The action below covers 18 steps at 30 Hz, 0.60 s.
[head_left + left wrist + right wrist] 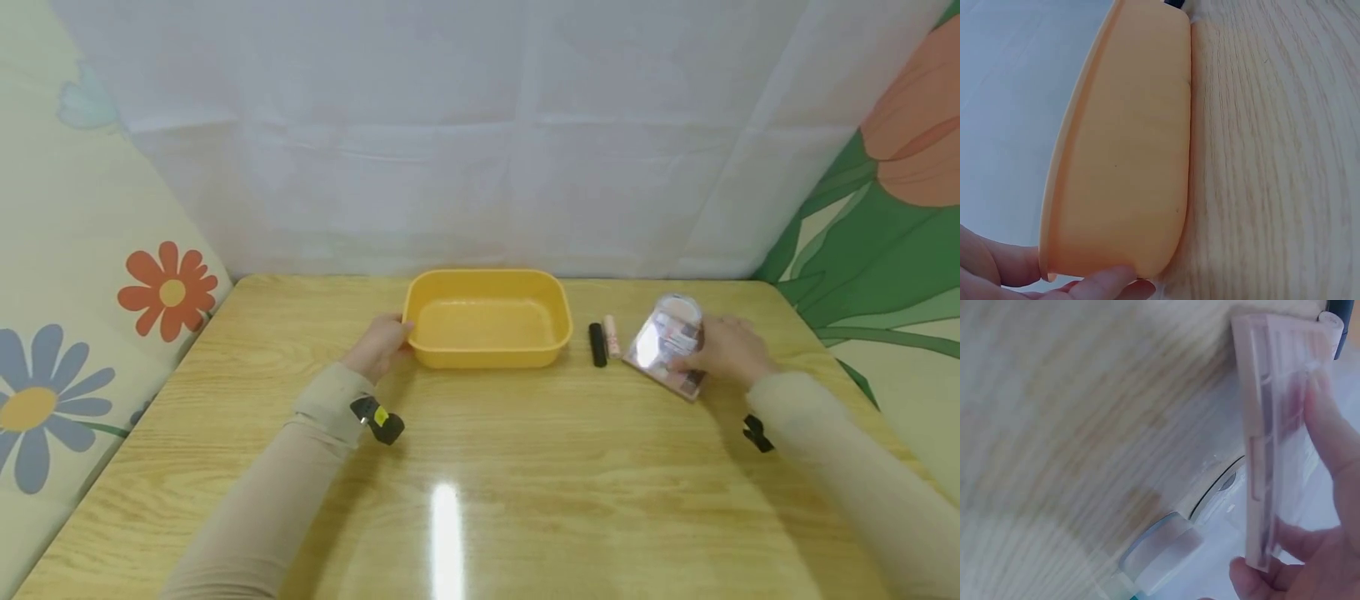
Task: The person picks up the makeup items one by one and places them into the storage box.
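My left hand [378, 346] grips the left end of a yellow plastic basin [491, 359], which stands on the table by the back edge. In the left wrist view, fingers [1107, 284] lie against the basin's outer wall [1122, 144] near its rim. My right hand [731, 350] holds a makeup palette [660, 350] with a clear, shiny lid, tilted above the table. The right wrist view shows the palette [1282, 425] edge-on, with the thumb on its lid and fingertips at its lower end.
Left of the palette, a black tube [597, 344] and a pale pink tube [611, 336] lie side by side. In the right wrist view, a round clear-topped item [1225, 490] and a clear cylindrical container [1163, 550] are beyond the palette. White cloth [480, 150] hangs behind the table.
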Available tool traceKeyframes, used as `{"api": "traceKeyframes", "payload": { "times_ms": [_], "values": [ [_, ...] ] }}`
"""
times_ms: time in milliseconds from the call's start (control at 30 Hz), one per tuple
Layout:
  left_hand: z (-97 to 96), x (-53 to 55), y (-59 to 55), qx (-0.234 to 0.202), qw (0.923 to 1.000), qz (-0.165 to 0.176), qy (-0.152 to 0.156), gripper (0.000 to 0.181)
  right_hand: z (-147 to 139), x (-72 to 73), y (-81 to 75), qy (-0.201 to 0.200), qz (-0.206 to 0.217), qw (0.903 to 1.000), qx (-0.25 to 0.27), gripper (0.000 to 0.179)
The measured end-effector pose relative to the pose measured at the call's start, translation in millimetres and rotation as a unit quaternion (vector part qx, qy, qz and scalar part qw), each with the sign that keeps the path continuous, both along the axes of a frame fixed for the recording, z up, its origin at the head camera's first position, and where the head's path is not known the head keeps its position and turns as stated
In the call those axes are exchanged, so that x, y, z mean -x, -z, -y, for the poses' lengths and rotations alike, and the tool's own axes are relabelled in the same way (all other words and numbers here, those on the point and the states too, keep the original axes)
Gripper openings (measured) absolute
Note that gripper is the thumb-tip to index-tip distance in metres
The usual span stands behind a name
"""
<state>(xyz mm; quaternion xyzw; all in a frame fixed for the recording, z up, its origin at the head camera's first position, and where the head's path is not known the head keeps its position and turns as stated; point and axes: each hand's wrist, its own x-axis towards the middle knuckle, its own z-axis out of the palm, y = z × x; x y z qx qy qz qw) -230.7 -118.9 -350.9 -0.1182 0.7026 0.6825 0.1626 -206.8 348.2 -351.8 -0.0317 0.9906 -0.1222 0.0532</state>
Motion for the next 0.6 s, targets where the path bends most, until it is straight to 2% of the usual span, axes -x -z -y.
{"api": "traceKeyframes", "payload": {
  "times_ms": [133, 300, 433, 600],
  "values": [
    [0.0, -0.7, -0.3, 0.004, 1.0000, -0.001, 0.000, 0.043, -3, -7.0, -2.6, 0.011, 0.006, 0.9993, 0.036, 0.062],
    [-0.3, 0.6, 0.2, 0.001, 1.0000, 0.002, 0.003, 0.043, -9, -13.8, -4.7, 0.030, 0.018, 0.9958, 0.085, 0.053],
    [-0.6, 0.5, -0.3, 0.001, 1.0000, 0.003, 0.003, 0.043, -15, -17.7, -6.9, 0.027, 0.020, 0.9935, 0.109, 0.048],
    [-0.2, -0.7, -0.7, -0.001, 1.0000, 0.006, 0.002, 0.043, -16, -23.6, -10.1, 0.039, 0.043, 0.9865, 0.153, 0.044]
  ]
}}
